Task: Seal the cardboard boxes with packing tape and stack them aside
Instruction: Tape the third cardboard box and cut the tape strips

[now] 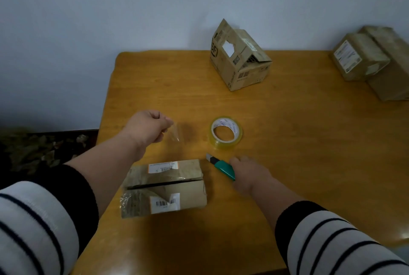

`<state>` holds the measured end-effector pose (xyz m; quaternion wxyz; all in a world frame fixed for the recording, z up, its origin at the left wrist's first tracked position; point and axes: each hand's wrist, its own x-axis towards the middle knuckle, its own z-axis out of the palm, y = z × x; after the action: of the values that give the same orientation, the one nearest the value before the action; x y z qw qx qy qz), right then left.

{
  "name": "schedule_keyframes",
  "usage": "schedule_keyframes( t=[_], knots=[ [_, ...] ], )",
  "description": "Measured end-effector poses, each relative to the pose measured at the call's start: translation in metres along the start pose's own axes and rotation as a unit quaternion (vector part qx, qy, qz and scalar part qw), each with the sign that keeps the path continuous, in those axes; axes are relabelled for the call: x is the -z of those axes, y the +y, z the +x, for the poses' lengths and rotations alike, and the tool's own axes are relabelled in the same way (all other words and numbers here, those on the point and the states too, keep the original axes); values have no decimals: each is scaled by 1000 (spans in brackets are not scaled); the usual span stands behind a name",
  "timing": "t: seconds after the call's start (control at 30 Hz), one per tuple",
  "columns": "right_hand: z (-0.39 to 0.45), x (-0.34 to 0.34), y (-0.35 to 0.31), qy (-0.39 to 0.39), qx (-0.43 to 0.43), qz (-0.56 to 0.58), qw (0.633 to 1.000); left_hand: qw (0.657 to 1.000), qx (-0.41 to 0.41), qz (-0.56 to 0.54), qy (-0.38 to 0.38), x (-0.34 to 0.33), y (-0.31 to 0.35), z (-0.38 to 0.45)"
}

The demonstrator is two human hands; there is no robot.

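Only 1 view is covering the scene: a wide-angle camera sitting on the person's head, looking forward and steeply down across the wooden worktop. It is facing the pale wall behind the worktop's far edge, so the far edge is running across the middle of the frame and the near edge is dropping out at the bottom. Both striped sleeves are entering from the lower corners, very close to the lens, with the left hand and right hand reaching out at mid-distance. The wide lens is bending the worktop's left edge and stretching the corners. A strip of dark floor is showing at the left.
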<state>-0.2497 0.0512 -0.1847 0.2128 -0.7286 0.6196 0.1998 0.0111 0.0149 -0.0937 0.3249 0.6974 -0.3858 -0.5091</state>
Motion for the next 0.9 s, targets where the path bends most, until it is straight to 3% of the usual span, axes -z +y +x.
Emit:
schedule_keyframes(
  t=[0.1,0.2,0.37,0.57,0.67,0.9],
  knots=[
    [2,20,-12,56,-35,133,989,1000,-10,6,-23,4,4,-5],
    [4,56,-40,116,-56,374,919,998,-14,1,-57,6,9,-11],
    [-8,86,-84,-22,-19,617,787,993,-29,-28,-109,14,17,-26],
    [-24,86,-94,-115,19,744,658,990,-16,-46,-134,40,17,-43],
    [-26,85,-92,-123,28,744,657,994,-3,-56,-95,52,9,-49],
    [-30,82,-89,-110,50,663,739,997,62,-37,-28,63,-28,-64]
  ],
)
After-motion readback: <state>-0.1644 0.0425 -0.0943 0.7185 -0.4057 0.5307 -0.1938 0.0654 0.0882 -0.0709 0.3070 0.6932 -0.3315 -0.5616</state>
